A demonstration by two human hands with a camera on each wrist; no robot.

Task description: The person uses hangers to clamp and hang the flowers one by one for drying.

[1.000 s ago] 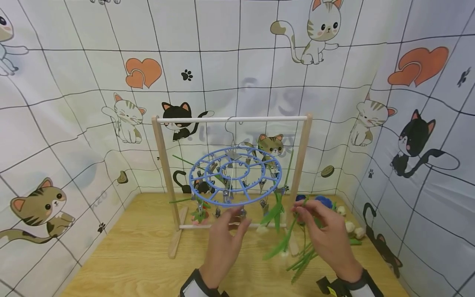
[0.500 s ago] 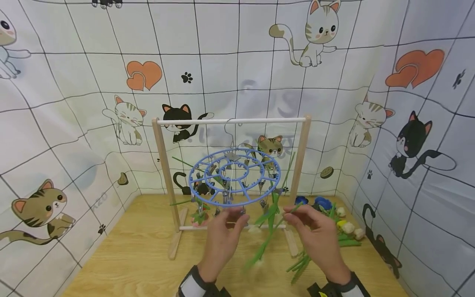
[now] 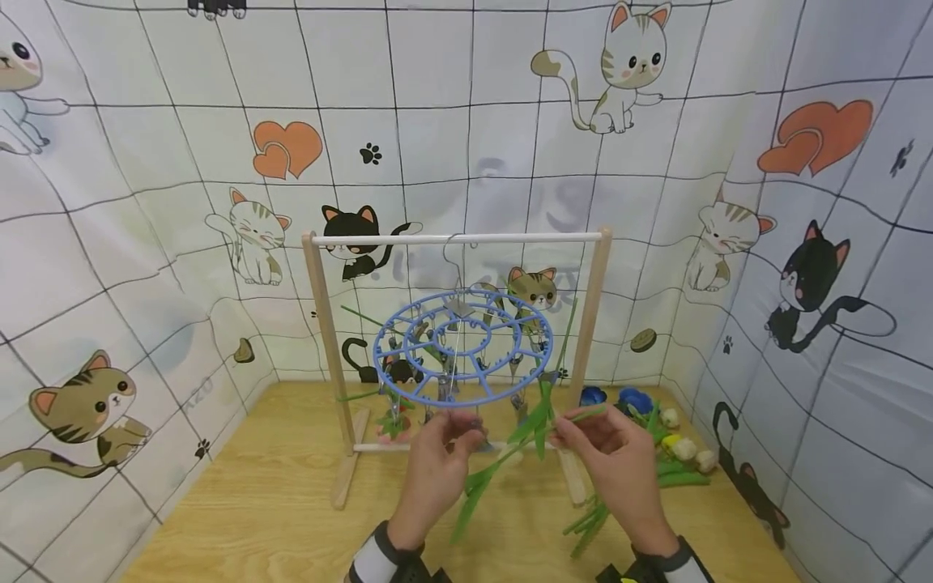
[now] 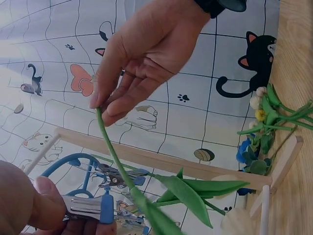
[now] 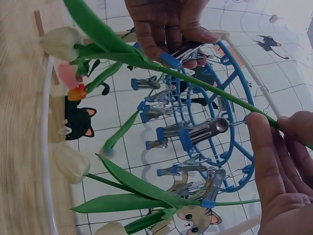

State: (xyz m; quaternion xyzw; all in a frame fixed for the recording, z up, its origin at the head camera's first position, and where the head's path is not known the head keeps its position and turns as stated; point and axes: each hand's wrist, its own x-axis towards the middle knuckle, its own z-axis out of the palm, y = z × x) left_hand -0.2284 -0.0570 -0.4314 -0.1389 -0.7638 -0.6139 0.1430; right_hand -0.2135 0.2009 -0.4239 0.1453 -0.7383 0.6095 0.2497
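A blue round clip hanger (image 3: 452, 403) hangs from a wooden frame's top bar. At its near edge my left hand (image 3: 440, 465) grips a metal clip with blue tips (image 4: 88, 208). Pinched by its green stem between my right thumb and fingers is a white tulip (image 5: 61, 41). That right hand (image 3: 619, 465) is just right of the hanger, and the flower end slants down and left below the left hand. Other clips (image 5: 208, 132) dangle around the rings. One on the right side holds a second white tulip (image 5: 73, 164) upside down.
Wooden uprights (image 3: 586, 324) stand on both sides of the hanger. Pink and red flowers (image 3: 394, 425) hang at the left. On the table's right lie blue flowers (image 3: 634, 399), white buds (image 3: 683, 448) and loose green stems (image 3: 589, 526).
My right hand has moved left toward the left hand, and its tulip has swung leftward across the front of the hanger. The left hand remains at the hanger's near edge.
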